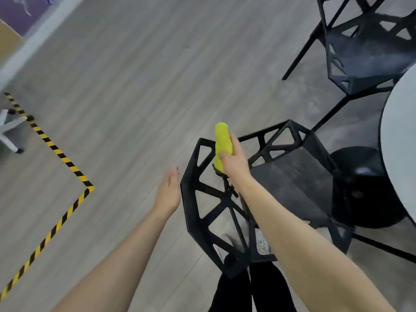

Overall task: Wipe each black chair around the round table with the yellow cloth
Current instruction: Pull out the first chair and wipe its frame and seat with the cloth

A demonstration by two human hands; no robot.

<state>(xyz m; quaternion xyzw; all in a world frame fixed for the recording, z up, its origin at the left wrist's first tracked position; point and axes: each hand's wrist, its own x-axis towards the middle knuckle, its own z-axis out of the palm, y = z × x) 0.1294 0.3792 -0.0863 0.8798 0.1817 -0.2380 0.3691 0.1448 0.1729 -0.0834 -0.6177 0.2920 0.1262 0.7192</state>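
From the head view, the right hand (234, 159) has its fingers clenched around the yellow cloth (222, 143), holding it over the backrest of the near black chair (292, 176). The left hand (168, 190) hangs with released fingers just beside that backrest's outer edge, and a second black chair (364, 55) stands farther off by the round white worktop (400, 140).

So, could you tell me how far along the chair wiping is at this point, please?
Nothing looks finished: both seats show dusty smears. In hand: the right hand grips the yellow cloth over the near chair backrest; the left hand hovers open beside it. Left: this chair, the far chair and any others around the round table.
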